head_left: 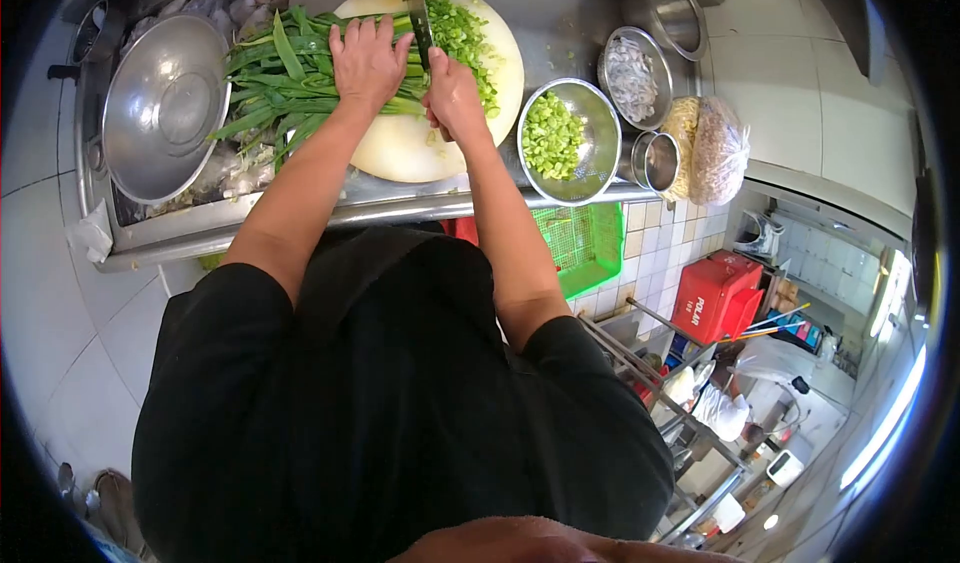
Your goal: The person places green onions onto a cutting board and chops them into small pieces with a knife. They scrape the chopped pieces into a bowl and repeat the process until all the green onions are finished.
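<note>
My left hand [368,61] lies flat on a bundle of long green onion stalks [280,78], pressing them onto a round pale cutting board [400,148]. My right hand [452,93] grips the handle of a knife [417,13], whose blade stands across the stalks just right of my left fingers. Chopped green pieces [462,28] are piled on the board to the right of the blade.
A steel bowl [570,138] with chopped greens sits right of the board, with more steel bowls [632,75] and a bagged item [718,148] beyond. A large steel lid [160,108] lies left. Below the counter edge stand a green crate [585,248] and a red box [715,298].
</note>
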A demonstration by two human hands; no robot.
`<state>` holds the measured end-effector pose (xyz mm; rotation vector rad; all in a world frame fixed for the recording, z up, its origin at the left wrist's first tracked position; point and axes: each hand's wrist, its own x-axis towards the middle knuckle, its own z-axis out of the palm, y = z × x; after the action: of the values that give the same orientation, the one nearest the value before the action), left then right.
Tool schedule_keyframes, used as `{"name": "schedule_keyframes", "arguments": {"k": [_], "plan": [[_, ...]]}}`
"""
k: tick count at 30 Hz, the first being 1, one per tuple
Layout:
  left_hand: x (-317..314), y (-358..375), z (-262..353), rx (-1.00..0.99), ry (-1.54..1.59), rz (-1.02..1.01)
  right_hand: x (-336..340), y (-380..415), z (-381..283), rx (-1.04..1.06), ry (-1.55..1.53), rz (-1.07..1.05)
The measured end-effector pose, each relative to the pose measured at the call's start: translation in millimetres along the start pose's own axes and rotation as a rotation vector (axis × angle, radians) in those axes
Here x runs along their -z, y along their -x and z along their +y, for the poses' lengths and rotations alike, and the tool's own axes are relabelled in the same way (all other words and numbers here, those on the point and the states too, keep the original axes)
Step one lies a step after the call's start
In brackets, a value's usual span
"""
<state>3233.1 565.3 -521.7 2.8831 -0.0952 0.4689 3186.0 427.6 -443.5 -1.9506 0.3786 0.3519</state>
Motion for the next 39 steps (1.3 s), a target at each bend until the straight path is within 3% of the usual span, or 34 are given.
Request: {"name": "schedule_keyframes", "arguments": {"k": [5, 11, 12, 13, 15, 20, 24, 33, 39], "plan": [[-2.9, -0.4, -0.6, -0.007, 0.033, 0.065, 24.4, 62.0, -7.9, -0.104, -0.023, -0.002], [0.2, -3.2, 1.6, 0.006, 0.034, 0.053, 11.3, 113.0, 27.3, -0.181, 0.001, -0.009], [-0.9, -3.4, 1.7, 0.007, 0.031, 0.048, 8.7, 112.0, 32.7, -0.183, 0.011, -0.011], [-1.7, -3.6, 1.1, 0.007, 0.030, 0.045, -0.2, 96.1, 48.3, -0.025, 0.148, 0.063], [0.5, -2.4, 0.1, 0.006, 0.021, 0.017, -16.4, 50.3, 65.0, -0.006, 0.137, 0.062], [5.5, -2.4, 0.7, 0.012, 0.050, -0.008, -18.0, -24.2, 25.1, 0.093, 0.011, 0.015], [-2.5, -0.5, -2.4, 0.013, 0.087, 0.046, 5.8, -2.0, -18.5, -0.001, -0.019, 0.023], [0.6, -3.4, -0.3, 0.019, 0.081, 0.036, 7.6, 101.2, 16.7, -0.172, 0.053, 0.002], [-0.6, -3.2, -0.5, 0.017, 0.070, 0.023, -24.8, -1.3, 32.6, 0.022, 0.182, 0.037]]}}
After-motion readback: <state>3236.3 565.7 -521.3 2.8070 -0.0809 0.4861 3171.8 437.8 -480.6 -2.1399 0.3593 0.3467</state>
